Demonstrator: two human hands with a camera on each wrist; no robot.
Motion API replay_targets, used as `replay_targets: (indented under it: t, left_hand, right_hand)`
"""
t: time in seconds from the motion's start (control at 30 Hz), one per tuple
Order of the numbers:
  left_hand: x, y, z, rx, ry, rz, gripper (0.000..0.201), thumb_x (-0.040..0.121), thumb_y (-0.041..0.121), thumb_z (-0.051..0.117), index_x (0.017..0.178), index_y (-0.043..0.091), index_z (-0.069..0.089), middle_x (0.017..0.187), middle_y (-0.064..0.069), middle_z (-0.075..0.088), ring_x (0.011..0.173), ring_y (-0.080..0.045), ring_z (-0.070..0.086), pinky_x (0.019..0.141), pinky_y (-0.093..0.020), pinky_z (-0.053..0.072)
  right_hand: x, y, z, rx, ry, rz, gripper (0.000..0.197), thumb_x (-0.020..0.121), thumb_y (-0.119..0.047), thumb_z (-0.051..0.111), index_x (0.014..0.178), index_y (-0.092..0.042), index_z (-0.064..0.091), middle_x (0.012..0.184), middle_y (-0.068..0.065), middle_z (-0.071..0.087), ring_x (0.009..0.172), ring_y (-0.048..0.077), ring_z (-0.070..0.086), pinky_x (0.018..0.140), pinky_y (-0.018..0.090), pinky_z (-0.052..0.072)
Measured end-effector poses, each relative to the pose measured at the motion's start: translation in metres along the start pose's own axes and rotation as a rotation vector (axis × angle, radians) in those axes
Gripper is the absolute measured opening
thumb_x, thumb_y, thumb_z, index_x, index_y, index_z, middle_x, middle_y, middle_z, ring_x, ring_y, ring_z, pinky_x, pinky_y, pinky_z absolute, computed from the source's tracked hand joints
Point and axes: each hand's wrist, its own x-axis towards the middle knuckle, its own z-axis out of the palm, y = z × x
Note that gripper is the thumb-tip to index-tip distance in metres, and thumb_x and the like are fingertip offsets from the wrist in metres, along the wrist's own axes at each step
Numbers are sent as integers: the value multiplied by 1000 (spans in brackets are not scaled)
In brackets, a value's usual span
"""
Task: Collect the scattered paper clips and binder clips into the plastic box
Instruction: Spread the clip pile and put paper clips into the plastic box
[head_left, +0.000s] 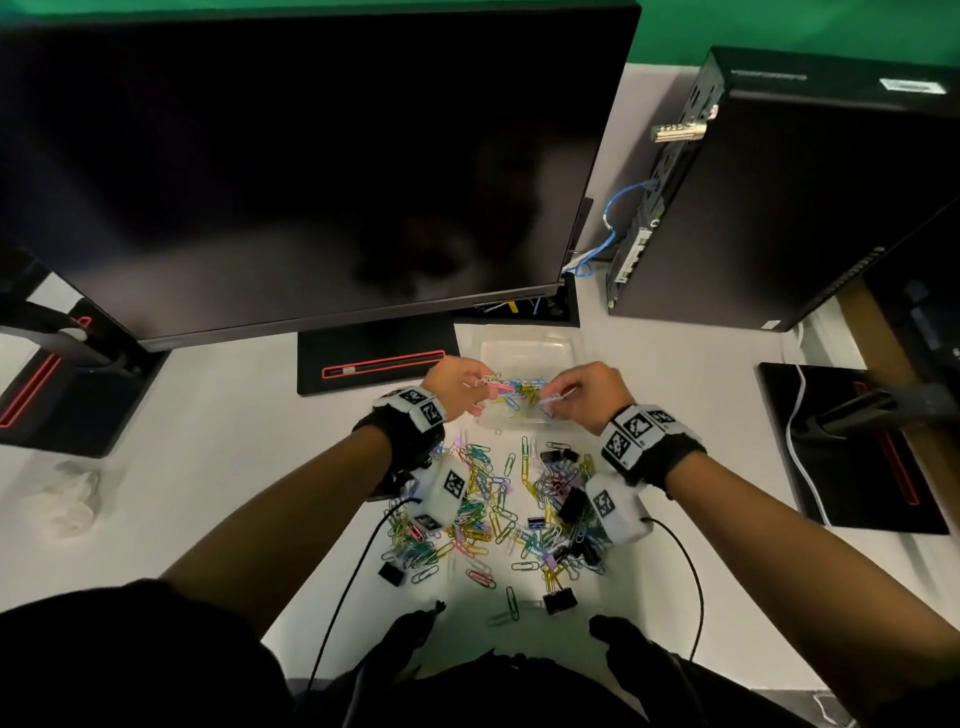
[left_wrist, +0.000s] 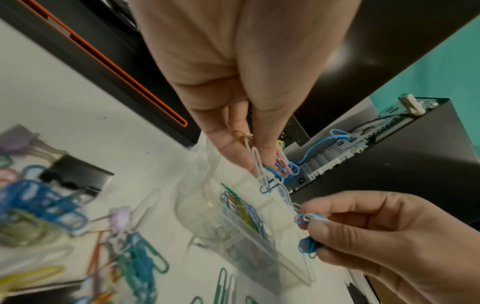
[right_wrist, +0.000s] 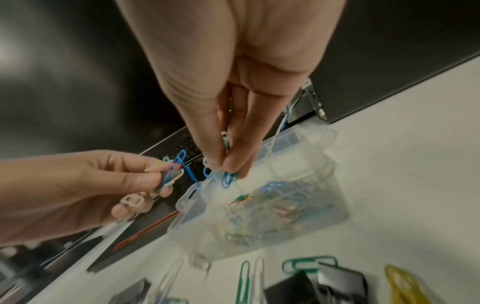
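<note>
clips are dangling from both pinches over the plastic box (head_left: 524, 353): my left hand (head_left: 457, 385) is gripping a tangled bunch (left_wrist: 279, 167), my right hand (head_left: 589, 389) seemingly a few. linked ones are threatening to snag fingers and spill onto the desk (head_left: 234, 447), where the pile (head_left: 493, 509) is waiting.

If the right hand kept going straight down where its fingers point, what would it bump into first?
Probably the clear plastic box: the right hand pinches paper clips just above its near rim. Depth is hard to judge.

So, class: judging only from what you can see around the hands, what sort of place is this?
Probably an office or computer-lab desk: a large dark monitor, a black desktop computer with a blue network cable, and paper clips strewn on the white desk.
</note>
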Motion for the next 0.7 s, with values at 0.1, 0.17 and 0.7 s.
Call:
replay_targets:
  t: [0.1,0.17,0.7]
  left_hand:
    - [7,9,6,-137,13,-64,13,91,2,53,96,-3,64,60,3,60,48,-3,60,51,-15,52]
    - [10,13,7,-174,-41,-86,23,95,1,43,92,-7,64,63,2,60,65,-15,59,59,-17,51]
    - [-37,-16,-4,382,-229,131,26,87,6,52,104,17,68,109,-6,69,78,-7,58,82,-26,49]
  right_hand:
    - [14,4,-2,15,62,58,16,79,-6,68,93,-11,73,92,13,71,74,16,60,71,21,46]
    - [19,8,-1,19,57,74,19,84,-5,61,98,-11,72,98,16,70,73,21,64,74,25,51]
    - [-15,17,18,-122,-150,-172,19,83,-3,58,94,-9,72,100,7,71,76,11,57,74,20,46]
